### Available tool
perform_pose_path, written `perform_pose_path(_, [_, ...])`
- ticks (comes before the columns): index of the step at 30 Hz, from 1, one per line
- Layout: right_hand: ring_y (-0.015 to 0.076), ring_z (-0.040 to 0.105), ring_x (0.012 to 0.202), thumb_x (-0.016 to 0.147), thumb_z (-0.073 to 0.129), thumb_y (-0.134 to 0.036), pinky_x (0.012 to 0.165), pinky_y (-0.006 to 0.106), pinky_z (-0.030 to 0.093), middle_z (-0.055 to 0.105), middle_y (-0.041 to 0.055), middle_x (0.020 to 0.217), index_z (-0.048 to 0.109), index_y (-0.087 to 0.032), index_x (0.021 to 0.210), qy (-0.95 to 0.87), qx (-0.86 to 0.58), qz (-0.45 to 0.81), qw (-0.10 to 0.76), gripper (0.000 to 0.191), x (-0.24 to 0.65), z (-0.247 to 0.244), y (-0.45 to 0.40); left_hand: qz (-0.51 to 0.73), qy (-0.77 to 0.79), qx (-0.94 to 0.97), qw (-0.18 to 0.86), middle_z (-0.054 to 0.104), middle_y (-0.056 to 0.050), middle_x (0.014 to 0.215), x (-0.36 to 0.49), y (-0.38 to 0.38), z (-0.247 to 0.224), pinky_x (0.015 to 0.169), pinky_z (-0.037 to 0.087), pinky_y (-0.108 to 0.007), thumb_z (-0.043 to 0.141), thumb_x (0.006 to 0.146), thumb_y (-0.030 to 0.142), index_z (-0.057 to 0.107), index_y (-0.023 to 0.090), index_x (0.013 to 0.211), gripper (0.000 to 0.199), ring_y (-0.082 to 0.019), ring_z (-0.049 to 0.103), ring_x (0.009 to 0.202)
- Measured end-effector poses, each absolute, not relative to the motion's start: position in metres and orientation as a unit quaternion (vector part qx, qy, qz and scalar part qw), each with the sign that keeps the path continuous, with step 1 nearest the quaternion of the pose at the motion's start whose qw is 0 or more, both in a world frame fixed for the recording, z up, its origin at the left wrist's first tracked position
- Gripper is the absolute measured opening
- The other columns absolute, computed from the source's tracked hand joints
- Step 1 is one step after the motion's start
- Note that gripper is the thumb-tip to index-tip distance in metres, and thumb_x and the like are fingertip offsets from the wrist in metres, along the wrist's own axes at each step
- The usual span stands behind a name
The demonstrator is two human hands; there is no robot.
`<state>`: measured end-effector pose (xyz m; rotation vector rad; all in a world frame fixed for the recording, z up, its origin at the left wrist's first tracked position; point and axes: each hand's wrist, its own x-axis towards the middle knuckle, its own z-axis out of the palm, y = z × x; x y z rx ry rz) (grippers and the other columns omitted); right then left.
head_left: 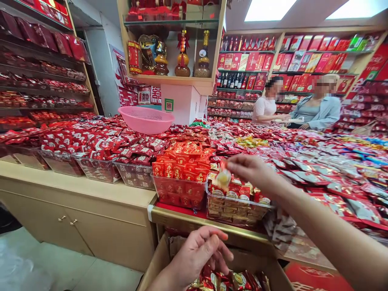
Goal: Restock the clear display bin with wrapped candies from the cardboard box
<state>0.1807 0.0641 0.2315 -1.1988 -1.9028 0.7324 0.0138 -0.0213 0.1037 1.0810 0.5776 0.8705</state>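
Note:
My right hand (253,171) pinches a red and gold candy packet (223,178), held upright over a clear plastic bin (239,208) of similar packets. The packet is slightly blurred. My left hand (203,250) hovers above an open cardboard box (157,264), its fingers loosely curled and apart, with nothing visible in them. Inside that box lie more red and gold packets (239,280). Just left of the bin stands another clear bin (178,194), heaped with bright red packets (182,165).
Several clear bins (97,169) of wrapped sweets line a beige cabinet (75,202) on the left. A pink plastic basket (148,121) rests on the heap behind. Piled packets (327,161) spread to the right. Two people (318,107) are at the back, before stocked shelves.

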Motion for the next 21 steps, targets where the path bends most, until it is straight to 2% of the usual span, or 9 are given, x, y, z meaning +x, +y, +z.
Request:
perform_pose_path(2, [0.0059,0.038,0.045,0.072,0.049,-0.031,0.044,0.019,0.031,0.048,-0.0031,0.053,0.055,-0.013,0.070,-0.706,-0.524,0.236,0.414,0.019,0.187,0.238,0.098,0.383,0.311,0.488,0.720,0.062,-0.004,0.068,0.014,-0.020,0.083,0.044,0.031,-0.017,0.053,0.071,0.039,0.049,0.014,0.084,0.029,-0.009,0.057,0.051])
perform_pose_path(6, [0.0061,0.038,0.043,0.069,0.051,-0.023,0.043,0.020,0.030,0.048,-0.0025,0.049,0.056,-0.013,0.062,-0.734,-0.581,0.200,0.291,0.013,0.181,0.224,0.141,0.381,0.392,0.462,0.699,0.060,0.000,0.061,0.012,-0.014,0.028,0.040,0.027,-0.017,0.058,0.064,0.042,0.048,0.014,0.078,0.033,-0.008,0.053,0.046])
perform_pose_path(9, [0.0067,0.042,0.044,0.068,0.050,-0.021,0.042,0.019,0.032,0.052,-0.0020,0.050,0.057,-0.014,0.064,-0.760,-0.566,0.214,0.237,0.011,0.168,0.211,0.146,0.355,0.438,0.447,0.694,0.059,0.002,0.058,0.008,-0.009,-0.001,0.038,0.024,-0.017,0.059,0.059,0.044,0.047,0.014,0.076,0.036,-0.007,0.052,0.043])
perform_pose_path(15, [0.0086,0.048,0.044,0.068,0.049,-0.017,0.043,0.018,0.036,0.057,0.0000,0.050,0.061,-0.014,0.066,-0.792,-0.548,0.213,0.163,0.013,0.162,0.205,0.144,0.338,0.470,0.453,0.678,0.058,0.003,0.059,0.003,-0.006,-0.004,0.038,0.024,-0.017,0.058,0.059,0.041,0.046,0.016,0.075,0.032,-0.008,0.051,0.044])
perform_pose_path(18, [0.0100,0.051,0.048,0.067,0.048,-0.016,0.046,0.019,0.037,0.061,0.0007,0.055,0.063,-0.015,0.075,-0.800,-0.554,0.176,0.149,0.017,0.165,0.205,0.147,0.331,0.482,0.457,0.670,0.057,0.003,0.059,0.002,-0.006,0.000,0.040,0.026,-0.018,0.057,0.060,0.039,0.046,0.017,0.074,0.028,-0.008,0.051,0.045])
perform_pose_path(21, [0.0115,0.053,0.053,0.065,0.050,-0.015,0.049,0.019,0.037,0.063,0.0011,0.059,0.065,-0.017,0.076,-0.805,-0.557,0.145,0.141,0.019,0.165,0.202,0.148,0.319,0.489,0.471,0.661,0.056,0.003,0.058,0.002,-0.006,-0.001,0.041,0.027,-0.018,0.054,0.062,0.032,0.046,0.016,0.073,0.021,-0.008,0.050,0.044])
